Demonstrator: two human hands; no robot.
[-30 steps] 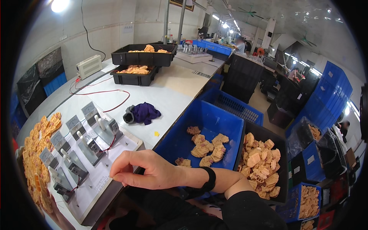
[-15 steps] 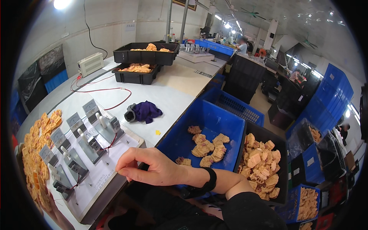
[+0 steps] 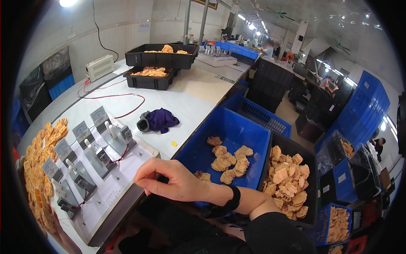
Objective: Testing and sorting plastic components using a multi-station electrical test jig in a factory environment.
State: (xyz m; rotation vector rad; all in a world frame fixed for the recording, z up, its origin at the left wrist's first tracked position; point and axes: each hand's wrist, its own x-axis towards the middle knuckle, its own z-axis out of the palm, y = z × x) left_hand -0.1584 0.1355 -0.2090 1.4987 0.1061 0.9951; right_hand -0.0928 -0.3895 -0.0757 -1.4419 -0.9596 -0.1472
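Note:
My right hand (image 3: 171, 180) hovers at the near right edge of a white-topped test board (image 3: 111, 195). Its fingers are curled in, thumb against the forefinger, with no object showing between them. On the board stand several small analog meters (image 3: 80, 130), each beside a metal holder with a white lever (image 3: 91, 148) and a black block wired in red. At the lower left rim my left hand (image 3: 63, 237) is only partly in view, next to a heap of flat tan pieces (image 3: 40, 165); its fingers are hidden or smeared.
At my right, a blue bin (image 3: 198, 146) holds several tan pieces, and a black bin (image 3: 313, 169) is heaped with them. Farther along the table lie a purple cloth (image 3: 160, 120), red wires (image 3: 141, 101) and stacked black trays (image 3: 158, 63). A power unit (image 3: 100, 69) stands by the wall.
My right hand has shifted slightly right, away from the board, keeping its curled shape. The board and bins have stayed in place.

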